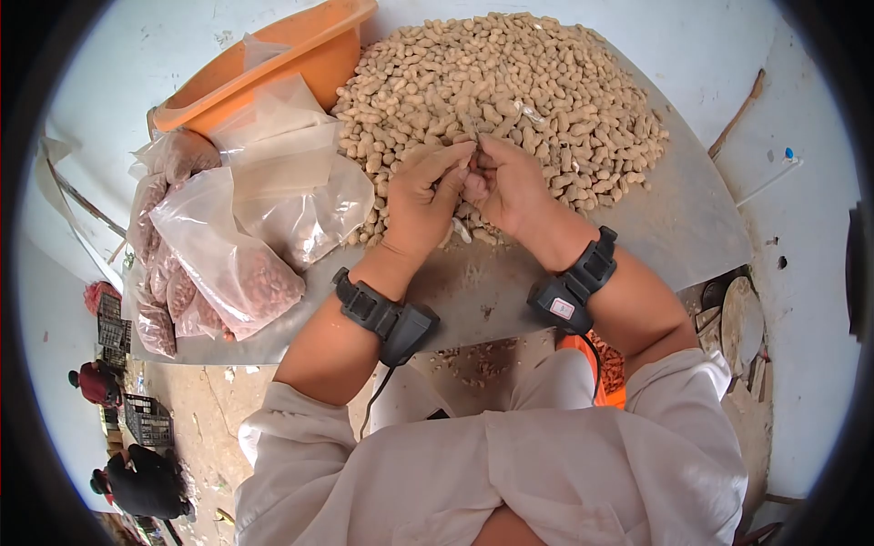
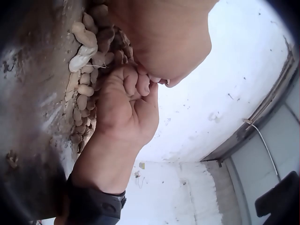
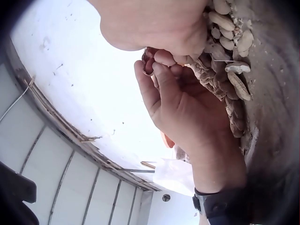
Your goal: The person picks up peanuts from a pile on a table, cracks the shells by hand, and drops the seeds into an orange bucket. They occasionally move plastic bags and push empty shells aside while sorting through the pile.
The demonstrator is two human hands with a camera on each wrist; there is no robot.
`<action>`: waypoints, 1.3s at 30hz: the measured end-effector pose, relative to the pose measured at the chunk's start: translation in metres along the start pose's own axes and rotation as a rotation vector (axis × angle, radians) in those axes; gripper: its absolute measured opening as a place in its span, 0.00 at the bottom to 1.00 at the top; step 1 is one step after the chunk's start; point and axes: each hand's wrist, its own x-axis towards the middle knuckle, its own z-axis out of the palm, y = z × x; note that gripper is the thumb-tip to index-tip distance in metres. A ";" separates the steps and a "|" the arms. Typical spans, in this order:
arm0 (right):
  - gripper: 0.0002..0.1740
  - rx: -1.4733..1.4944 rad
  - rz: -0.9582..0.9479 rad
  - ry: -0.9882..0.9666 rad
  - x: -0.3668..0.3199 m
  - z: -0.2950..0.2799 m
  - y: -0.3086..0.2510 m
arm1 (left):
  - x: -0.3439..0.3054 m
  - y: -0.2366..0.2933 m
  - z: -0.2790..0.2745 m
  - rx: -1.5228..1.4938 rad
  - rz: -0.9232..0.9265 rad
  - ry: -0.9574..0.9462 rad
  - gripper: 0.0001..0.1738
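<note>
Both hands meet at the near edge of a big heap of peanuts. My left hand pinches a peanut between thumb and fingers; in the right wrist view its shell is parted and reddish inside. My right hand has its fingers curled in at the same peanut, fingertips against the left hand's. In the left wrist view, the right hand's curled fingers are partly covered by the left hand. Loose unshelled peanuts lie just beside the hands.
Clear plastic bags of reddish kernels lie left on the metal table. Behind them leans an orange basin. An orange container stands below the table's front edge. Two people and black crates are at the far left.
</note>
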 end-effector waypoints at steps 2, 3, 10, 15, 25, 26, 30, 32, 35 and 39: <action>0.11 -0.001 0.008 -0.014 0.000 0.000 0.000 | 0.001 0.001 0.001 0.028 0.032 0.024 0.15; 0.11 0.002 0.015 -0.023 0.001 -0.002 0.000 | 0.001 0.002 0.000 0.032 0.022 0.038 0.15; 0.11 -0.433 -0.258 -0.114 -0.001 -0.005 -0.023 | 0.001 0.000 -0.006 -0.766 -0.443 0.236 0.07; 0.15 -1.334 -0.781 0.121 0.010 -0.016 -0.055 | 0.005 0.008 -0.016 -1.239 -0.744 0.333 0.10; 0.20 -1.810 -0.817 0.284 0.025 -0.032 -0.060 | 0.004 0.004 -0.018 -1.373 -1.018 0.340 0.14; 0.19 -1.794 -0.827 0.276 0.027 -0.035 -0.059 | 0.004 0.005 -0.017 -1.356 -1.030 0.344 0.14; 0.17 -1.690 -0.862 0.212 0.022 -0.028 -0.059 | 0.003 0.003 -0.015 -1.252 -0.922 0.255 0.14; 0.16 -1.579 -0.795 0.084 0.013 -0.018 -0.058 | 0.001 0.004 -0.011 -1.116 -0.759 0.239 0.15; 0.15 -1.300 -0.629 -0.197 0.001 -0.008 -0.046 | 0.001 0.004 -0.009 -0.910 -0.645 0.137 0.19; 0.16 -1.042 -0.544 -0.402 0.001 -0.003 -0.029 | 0.000 0.002 -0.005 -0.816 -0.555 0.055 0.22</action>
